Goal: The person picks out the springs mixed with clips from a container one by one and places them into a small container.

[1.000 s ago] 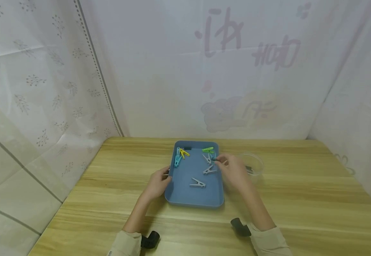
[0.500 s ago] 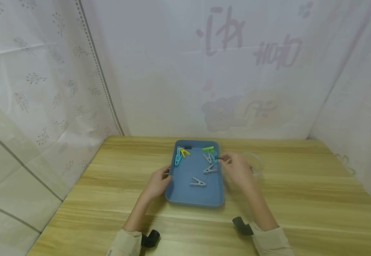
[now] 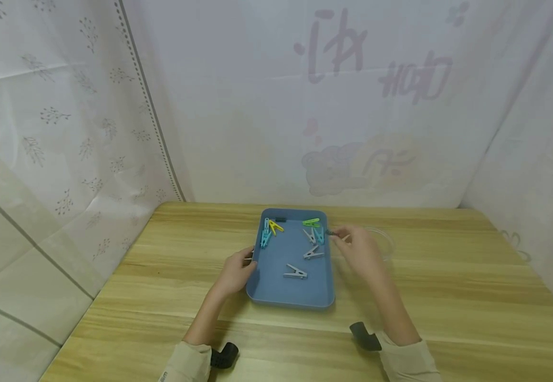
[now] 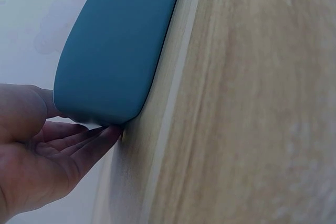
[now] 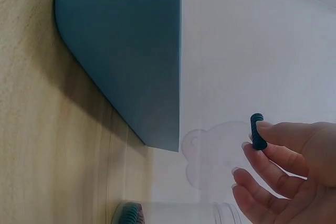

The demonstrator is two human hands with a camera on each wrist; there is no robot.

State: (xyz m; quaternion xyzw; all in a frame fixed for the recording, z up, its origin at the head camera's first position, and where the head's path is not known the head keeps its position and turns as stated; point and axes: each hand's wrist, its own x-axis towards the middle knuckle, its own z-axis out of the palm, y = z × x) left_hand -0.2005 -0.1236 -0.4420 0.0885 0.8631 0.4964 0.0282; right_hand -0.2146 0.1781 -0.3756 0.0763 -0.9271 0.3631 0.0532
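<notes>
My right hand (image 3: 359, 252) is just past the right rim of a blue tray (image 3: 288, 297). Between thumb and fingertips it pinches a small dark green ribbed cylinder (image 5: 257, 131), which stands nearly upright in the right wrist view. My left hand (image 3: 234, 273) grips the tray's left side, thumb at the rim and fingers at the lower edge. Inside the tray lie grey clothespins (image 3: 296, 272), light-blue clothespins (image 3: 319, 235), a yellow clothespin (image 3: 274, 227) and a green clothespin (image 3: 311, 223). A small dark piece (image 3: 280, 219) sits by the far wall.
To the tray's right stands a clear round container (image 3: 387, 233), partly hidden by my right hand. In the right wrist view, dark green ribbed pieces (image 5: 130, 213) show at its bottom. The wooden table (image 3: 171, 228) ends at a pale patterned curtain (image 3: 238, 132).
My right hand has drawn back to the right, from over the light-blue clothespin to beyond the tray's rim, still pinching the ribbed cylinder. My left hand stays on the tray.
</notes>
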